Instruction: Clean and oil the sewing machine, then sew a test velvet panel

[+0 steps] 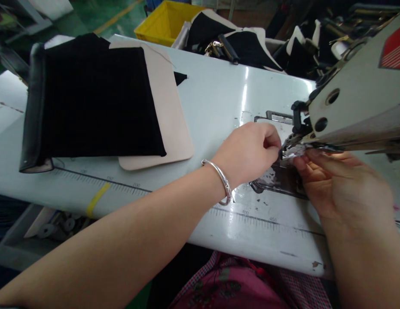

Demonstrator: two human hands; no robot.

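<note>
While leaning over a white table (219, 94), reaches with both hands to the presser foot (291, 148), under the front end of the grey sewing machine head (357, 107), right of the table's middle. Pinches with the left hand (248, 152), thumb and forefinger closed tight against the left side of the foot on something dark and too small to make out. Wears a silver bracelet (221, 180) on that wrist, forearm stretched across the near table edge. Holds the right hand (341, 184) palm up and loosely open just right of the foot, fingers stretched out beneath the head, gripping nothing visible; hard to tell whether the fingertips touch the foot. Works above a dark metal plate (277, 180) set into the table, directly below the foot and between the two hands. Well apart to the left, on the same table, a stack of black fabric (96, 103) lying on a beige panel (174, 124), beige showing along the right and lower sides. Along the near table edge, printed ruler marks (122, 185) and a strip of yellow tape (96, 199) across them. Beyond the far edge, a yellow bin (164, 21) and, beside it, a heap of black and cream pieces (238, 43). At the bottom, below the table, a pink checked garment (238, 283).
</note>
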